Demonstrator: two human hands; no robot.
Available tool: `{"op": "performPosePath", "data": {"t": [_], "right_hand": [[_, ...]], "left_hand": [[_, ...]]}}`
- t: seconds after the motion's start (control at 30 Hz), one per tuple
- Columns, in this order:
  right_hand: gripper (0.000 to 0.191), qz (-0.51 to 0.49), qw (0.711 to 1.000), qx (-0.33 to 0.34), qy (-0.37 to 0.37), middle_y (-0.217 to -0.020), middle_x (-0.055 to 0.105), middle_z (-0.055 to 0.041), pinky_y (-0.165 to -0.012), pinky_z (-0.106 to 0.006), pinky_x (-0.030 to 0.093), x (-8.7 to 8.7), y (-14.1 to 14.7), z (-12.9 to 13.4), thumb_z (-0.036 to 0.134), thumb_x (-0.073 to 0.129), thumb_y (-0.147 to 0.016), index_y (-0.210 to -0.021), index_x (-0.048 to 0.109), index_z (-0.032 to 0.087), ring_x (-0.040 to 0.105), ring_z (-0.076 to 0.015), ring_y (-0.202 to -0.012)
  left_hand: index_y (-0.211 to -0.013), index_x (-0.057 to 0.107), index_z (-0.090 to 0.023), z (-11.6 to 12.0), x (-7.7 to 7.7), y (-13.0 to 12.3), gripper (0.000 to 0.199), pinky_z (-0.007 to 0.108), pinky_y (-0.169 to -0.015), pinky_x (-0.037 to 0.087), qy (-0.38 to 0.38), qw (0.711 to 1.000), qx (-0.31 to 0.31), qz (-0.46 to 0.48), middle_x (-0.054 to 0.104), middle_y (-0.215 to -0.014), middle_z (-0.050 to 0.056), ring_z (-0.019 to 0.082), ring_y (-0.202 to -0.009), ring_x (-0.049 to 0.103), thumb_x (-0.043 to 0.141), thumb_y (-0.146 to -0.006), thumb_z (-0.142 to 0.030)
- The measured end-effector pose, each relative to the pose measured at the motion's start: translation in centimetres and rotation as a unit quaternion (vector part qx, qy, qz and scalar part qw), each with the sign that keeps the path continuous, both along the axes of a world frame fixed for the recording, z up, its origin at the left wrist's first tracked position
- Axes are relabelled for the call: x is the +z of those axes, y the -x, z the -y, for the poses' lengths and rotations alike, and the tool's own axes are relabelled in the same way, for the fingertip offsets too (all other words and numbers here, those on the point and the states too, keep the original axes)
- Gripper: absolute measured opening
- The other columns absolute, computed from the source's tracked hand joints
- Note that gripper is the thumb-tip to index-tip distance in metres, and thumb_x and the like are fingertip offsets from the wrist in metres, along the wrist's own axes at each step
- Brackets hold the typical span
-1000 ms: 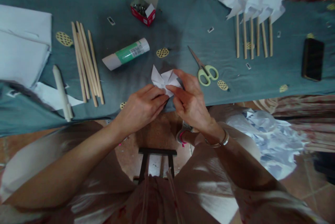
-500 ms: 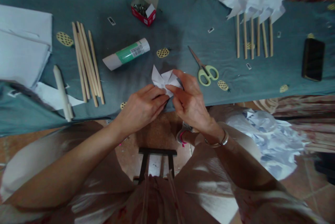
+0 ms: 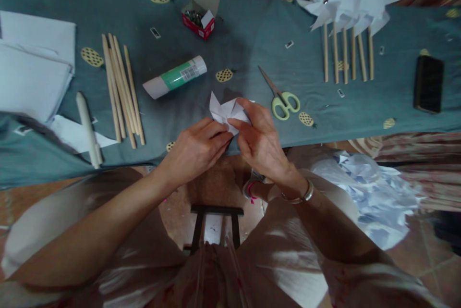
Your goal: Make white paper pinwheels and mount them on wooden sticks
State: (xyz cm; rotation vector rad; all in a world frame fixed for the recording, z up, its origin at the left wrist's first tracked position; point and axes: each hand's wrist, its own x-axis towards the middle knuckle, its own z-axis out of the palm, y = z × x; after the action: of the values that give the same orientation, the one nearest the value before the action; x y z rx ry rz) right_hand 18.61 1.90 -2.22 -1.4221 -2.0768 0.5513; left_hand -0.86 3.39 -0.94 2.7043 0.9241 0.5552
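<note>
Between my two hands, by the table's front edge, is a folded white paper pinwheel [image 3: 219, 110] with pointed blades. My left hand [image 3: 196, 147] grips its lower left side, fingers closed near the centre. My right hand [image 3: 262, 137] grips the right side, with a fingertip at the middle and another finger at the upper right blade. Fingers hide part of the paper. To the right of the pinwheel lie green-handled scissors [image 3: 284, 105]. A glue stick [image 3: 176, 77] with a green label lies at the upper left of my hands.
Several wooden sticks [image 3: 122, 92] lie left, near a whitish pen-like tool [image 3: 87, 128] and paper sheets [image 3: 32, 77]. An open red box [image 3: 199, 25] of small metal pieces stands behind. Finished pinwheels [image 3: 351, 5] and a phone [image 3: 428, 83] lie right. A bag of paper scraps [image 3: 370, 192] hangs below.
The view has shifted very slightly, so the table's things sit a little lower. Both hands keep their hold on the paper pinwheel with barely any movement.
</note>
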Motion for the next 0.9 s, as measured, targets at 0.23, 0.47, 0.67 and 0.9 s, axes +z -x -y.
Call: {"op": "performPosePath", "data": {"t": [0.23,0.47,0.67,0.9], "right_hand": [[0.040,-0.004,1.000,0.002,0.016,-0.147,0.049,0.0032,-0.117,-0.054,0.036,0.07,0.10,0.03,0.016,0.050,-0.086,-0.116,0.065,0.036,0.041,-0.0303,-0.141],[0.043,0.028,0.999,0.007,-0.032,-0.147,0.050,0.0030,-0.115,-0.052,0.040,-0.29,0.12,0.22,0.013,0.048,-0.087,-0.121,0.062,0.037,0.043,-0.0278,-0.139],[0.042,0.056,0.996,0.014,-0.066,-0.149,0.046,-0.0036,-0.114,-0.053,0.040,-0.67,0.29,0.37,0.009,0.046,-0.087,-0.120,0.061,0.029,0.041,-0.0286,-0.140],[0.039,0.061,0.995,0.023,-0.072,-0.151,0.044,-0.0096,-0.114,-0.054,0.039,-0.73,0.52,0.41,0.008,0.047,-0.085,-0.117,0.063,0.023,0.038,-0.0300,-0.142]], "left_hand": [[-0.101,0.069,-0.015,0.00,0.02,0.08,0.022,0.035,-0.077,0.059,-0.003,1.000,-0.002,0.002,0.071,-0.099,0.010,0.022,-0.089,0.065,0.047,-0.098,-0.018],[-0.099,0.069,-0.012,0.00,-0.15,0.04,0.024,0.033,-0.078,0.057,-0.009,1.000,-0.001,-0.001,0.071,-0.098,0.010,0.021,-0.088,0.065,0.047,-0.099,-0.019],[-0.098,0.070,-0.011,0.03,-0.34,0.03,0.026,0.031,-0.078,0.056,-0.011,1.000,0.002,0.002,0.070,-0.097,0.010,0.020,-0.088,0.064,0.046,-0.100,-0.020],[-0.097,0.070,-0.012,0.07,-0.44,0.07,0.027,0.031,-0.078,0.055,-0.012,1.000,0.005,0.010,0.070,-0.097,0.009,0.019,-0.088,0.064,0.045,-0.100,-0.021]]}}
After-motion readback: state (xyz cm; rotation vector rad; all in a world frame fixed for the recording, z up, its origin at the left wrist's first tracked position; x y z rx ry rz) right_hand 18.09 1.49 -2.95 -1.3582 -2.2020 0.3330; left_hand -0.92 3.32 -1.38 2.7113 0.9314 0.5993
